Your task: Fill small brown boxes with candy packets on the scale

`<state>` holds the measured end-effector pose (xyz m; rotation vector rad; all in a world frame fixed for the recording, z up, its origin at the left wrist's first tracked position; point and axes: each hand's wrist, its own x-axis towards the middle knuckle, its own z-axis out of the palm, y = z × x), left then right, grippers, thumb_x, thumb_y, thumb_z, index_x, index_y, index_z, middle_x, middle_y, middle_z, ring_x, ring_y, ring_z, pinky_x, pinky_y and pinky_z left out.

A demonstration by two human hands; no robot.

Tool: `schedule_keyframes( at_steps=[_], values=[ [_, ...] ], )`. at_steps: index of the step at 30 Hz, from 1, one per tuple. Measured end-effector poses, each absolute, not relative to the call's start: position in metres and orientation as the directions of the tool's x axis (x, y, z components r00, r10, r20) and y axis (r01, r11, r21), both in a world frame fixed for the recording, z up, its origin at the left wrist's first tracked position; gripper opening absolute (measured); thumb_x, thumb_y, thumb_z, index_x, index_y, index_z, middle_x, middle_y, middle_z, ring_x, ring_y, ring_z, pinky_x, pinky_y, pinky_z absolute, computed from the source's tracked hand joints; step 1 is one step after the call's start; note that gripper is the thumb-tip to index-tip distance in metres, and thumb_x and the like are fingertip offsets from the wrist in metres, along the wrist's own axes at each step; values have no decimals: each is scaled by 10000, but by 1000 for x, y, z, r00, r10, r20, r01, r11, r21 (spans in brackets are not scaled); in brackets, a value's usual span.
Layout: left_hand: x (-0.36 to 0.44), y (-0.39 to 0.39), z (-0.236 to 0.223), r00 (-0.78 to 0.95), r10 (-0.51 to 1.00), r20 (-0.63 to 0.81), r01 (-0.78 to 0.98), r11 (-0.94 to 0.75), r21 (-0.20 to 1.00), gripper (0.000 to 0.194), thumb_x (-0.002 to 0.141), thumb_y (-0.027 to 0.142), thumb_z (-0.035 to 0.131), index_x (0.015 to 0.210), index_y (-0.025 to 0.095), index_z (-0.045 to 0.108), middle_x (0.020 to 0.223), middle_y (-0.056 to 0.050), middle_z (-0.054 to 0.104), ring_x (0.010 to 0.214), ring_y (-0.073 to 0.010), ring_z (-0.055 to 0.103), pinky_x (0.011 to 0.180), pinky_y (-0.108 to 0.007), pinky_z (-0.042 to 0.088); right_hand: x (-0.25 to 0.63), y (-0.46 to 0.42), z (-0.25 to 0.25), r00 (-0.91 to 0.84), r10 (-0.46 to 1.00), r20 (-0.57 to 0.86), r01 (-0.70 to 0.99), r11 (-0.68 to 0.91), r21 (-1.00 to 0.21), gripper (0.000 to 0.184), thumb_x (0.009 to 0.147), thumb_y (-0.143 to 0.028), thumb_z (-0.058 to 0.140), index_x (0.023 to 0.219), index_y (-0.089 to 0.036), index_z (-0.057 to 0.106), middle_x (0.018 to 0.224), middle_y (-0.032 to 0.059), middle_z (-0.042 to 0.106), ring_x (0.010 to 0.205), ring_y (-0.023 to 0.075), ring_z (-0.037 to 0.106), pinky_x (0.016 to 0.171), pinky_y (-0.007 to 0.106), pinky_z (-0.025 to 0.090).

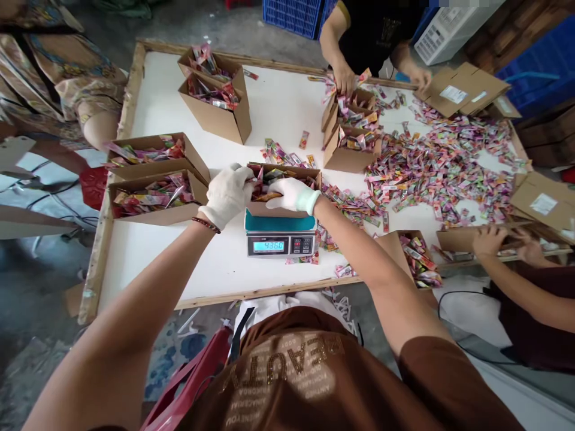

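Observation:
Both my hands wear white gloves and reach into an open cardboard box (309,177) of colourful candy sachets that stands on a digital scale (279,238) with a lit display. My left hand (227,193) curls over the box's left edge, fingers bent on the sachets. My right hand (291,194) lies across the sachets inside the box, fingers folded down on them. What each hand pinches is hidden among the sachets.
Two filled boxes (155,179) sit at the left, another pair (215,90) at the back, and more boxes (350,129) right of centre. A heap of loose sachets (444,161) covers the table's right side. Another person's hands (345,78) work at the far edge, another's (487,239) at the right.

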<state>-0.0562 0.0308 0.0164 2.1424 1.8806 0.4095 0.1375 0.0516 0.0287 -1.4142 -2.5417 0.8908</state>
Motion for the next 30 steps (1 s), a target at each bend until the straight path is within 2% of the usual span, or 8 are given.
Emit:
schedule_keyframes(
  at_steps=[4, 8, 11, 14, 17, 19, 23, 30],
  values=[
    [-60, 25, 33, 108, 980, 168, 866, -176, 469, 258, 903, 295, 528, 987, 175, 741, 1005, -113, 722, 856, -238, 633, 745, -359, 464, 146, 51, 44, -577, 798, -175, 645, 314, -696, 188, 908, -344, 700, 1003, -206, 786, 946, -23, 743, 958, 168, 670, 868, 325, 528],
    [-48, 15, 72, 136, 933, 332, 765, -312, 563, 210, 920, 321, 588, 865, 160, 711, 817, -71, 695, 766, -189, 595, 736, -348, 468, 164, 42, 67, -507, 862, 12, 571, 346, -744, 156, 975, -277, 622, 1032, -214, 752, 1090, 8, 760, 987, 153, 633, 928, 337, 535],
    [-22, 6, 106, 174, 907, 384, 658, -398, 640, 169, 931, 307, 634, 866, 169, 707, 777, -33, 684, 734, -158, 595, 724, -332, 495, 189, 21, 102, -437, 881, 183, 614, 440, -655, 211, 1010, -231, 544, 1043, -231, 752, 1071, 24, 745, 1010, 186, 653, 948, 373, 542],
    [15, 2, 131, 283, 882, 377, 437, -469, 767, 162, 980, 289, 623, 924, 170, 717, 847, -11, 723, 815, -139, 670, 770, -305, 550, 224, -12, 148, -376, 867, 327, 734, 494, -466, 230, 1035, -244, 528, 1022, -239, 758, 1005, 35, 721, 1004, 218, 684, 953, 412, 554],
    [46, 2, 140, 463, 794, 395, 147, -508, 849, 239, 1019, 283, 562, 1187, 168, 688, 1142, -1, 761, 1039, -134, 723, 916, -305, 570, 255, -41, 183, -289, 852, 436, 859, 432, -274, 172, 1028, -281, 591, 1056, -244, 756, 1047, 65, 697, 1056, 266, 695, 986, 480, 561],
    [53, 2, 137, 499, 773, 393, 111, -506, 855, 332, 1022, 285, 556, 1333, 192, 625, 1311, -21, 723, 1095, -148, 725, 981, -346, 572, 267, -49, 189, -204, 863, 463, 911, 340, -233, 217, 1001, -313, 646, 1197, -267, 727, 1190, 98, 656, 1141, 310, 679, 1020, 525, 554],
    [26, -1, 113, 350, 858, 376, 338, -490, 803, 310, 976, 282, 621, 1269, 199, 682, 1226, -61, 736, 1056, -199, 729, 972, -401, 597, 250, -32, 150, -168, 911, 377, 888, 306, -343, 472, 971, -395, 699, 1415, -266, 602, 1376, 142, 585, 1198, 331, 655, 1025, 510, 570],
    [-61, -38, 50, -79, 983, 164, 482, -106, 870, 316, 936, 371, 594, 1112, 153, 740, 1043, -82, 752, 968, -216, 696, 904, -365, 574, 147, 36, 44, -333, 931, -147, 867, 241, -436, 585, 899, -502, 769, 1355, -161, 637, 1336, 150, 683, 1088, 299, 680, 986, 462, 549]
  ],
)
